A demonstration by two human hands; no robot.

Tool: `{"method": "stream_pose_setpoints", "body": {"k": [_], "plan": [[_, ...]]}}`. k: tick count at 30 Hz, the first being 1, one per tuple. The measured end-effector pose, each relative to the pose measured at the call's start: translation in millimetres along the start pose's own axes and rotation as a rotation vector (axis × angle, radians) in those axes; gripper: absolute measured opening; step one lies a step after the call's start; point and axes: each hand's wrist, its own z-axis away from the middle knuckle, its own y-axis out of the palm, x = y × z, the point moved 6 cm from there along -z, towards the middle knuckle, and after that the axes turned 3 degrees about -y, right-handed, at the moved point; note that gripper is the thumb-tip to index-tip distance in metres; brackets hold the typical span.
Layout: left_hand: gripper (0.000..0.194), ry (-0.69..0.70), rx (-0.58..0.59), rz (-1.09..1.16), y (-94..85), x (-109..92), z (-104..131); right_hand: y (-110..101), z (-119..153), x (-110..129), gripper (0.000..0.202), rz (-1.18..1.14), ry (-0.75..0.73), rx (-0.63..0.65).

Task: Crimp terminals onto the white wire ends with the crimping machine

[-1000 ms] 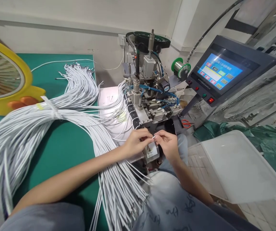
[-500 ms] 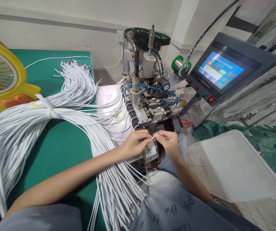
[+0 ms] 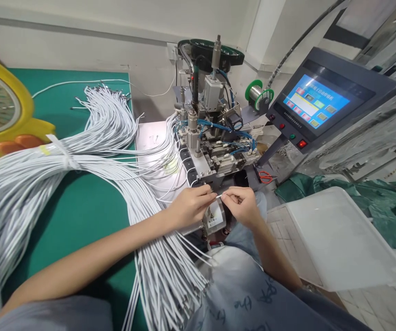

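Observation:
Between my two hands a short stretch of white cable (image 3: 219, 196) shows, its end hidden in my fingers. My left hand (image 3: 191, 205) pinches it from the left, and my right hand (image 3: 242, 205) pinches it from the right. Both are in front of a bench machine (image 3: 215, 138) with metal cylinders and blue air tubes. A large bundle of white cables (image 3: 104, 168), bound with a white tie, spreads under my left forearm toward my lap. Several cables run along the machine's left side.
A touch-screen control panel (image 3: 317, 99) stands at the right, with red-handled scissors (image 3: 265, 177) below it. A green-rimmed wire spool (image 3: 259, 94) sits behind. At the far left is a yellow fan (image 3: 28, 115) on the green table mat (image 3: 90, 211). A white plastic bin (image 3: 342, 239) is at the right.
The white cable piece between my fingers has turned from slanted to nearly level. My fingertips have shifted slightly, both hands still pinching. The view has moved a little.

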Motion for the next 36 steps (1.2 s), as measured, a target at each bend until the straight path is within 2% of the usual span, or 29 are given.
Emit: {"method": "stream_pose_setpoints", "body": {"k": [4,6,9,13,17,25,29,31,36], "plan": [[0.022,-0.083,-0.033,0.151,3.9,3.0,1.9,8.9,5.6,-11.6,0.027,-0.103,0.037,-0.137],[0.023,-0.107,0.000,0.190,8.9,4.8,2.3,14.9,8.5,-25.5,0.026,-0.190,0.106,-0.186],[0.024,-0.185,0.140,0.092,20.1,13.5,1.9,23.1,8.2,-53.0,0.024,-0.263,0.219,-0.170],[0.027,-0.352,0.359,-0.201,33.0,34.3,4.1,27.6,1.3,-90.7,0.019,-0.312,0.331,-0.107],[0.025,-0.394,0.514,-0.343,41.7,45.0,8.9,37.3,-3.8,-113.9,0.019,-0.407,0.437,-0.033],[0.024,-0.388,0.570,-0.333,47.5,49.5,15.2,57.4,-9.0,-119.3,0.021,-0.476,0.470,0.027],[0.039,-0.387,0.534,-0.306,45.4,48.4,15.4,58.0,-9.5,-117.3,0.020,-0.439,0.434,0.075],[0.047,-0.377,0.563,-0.300,46.1,47.2,16.0,56.6,-10.0,-114.6,0.020,-0.416,0.410,0.101],[0.049,-0.328,0.606,-0.317,48.1,44.7,16.4,53.9,-11.5,-108.9,0.017,-0.354,0.377,0.131]]}}
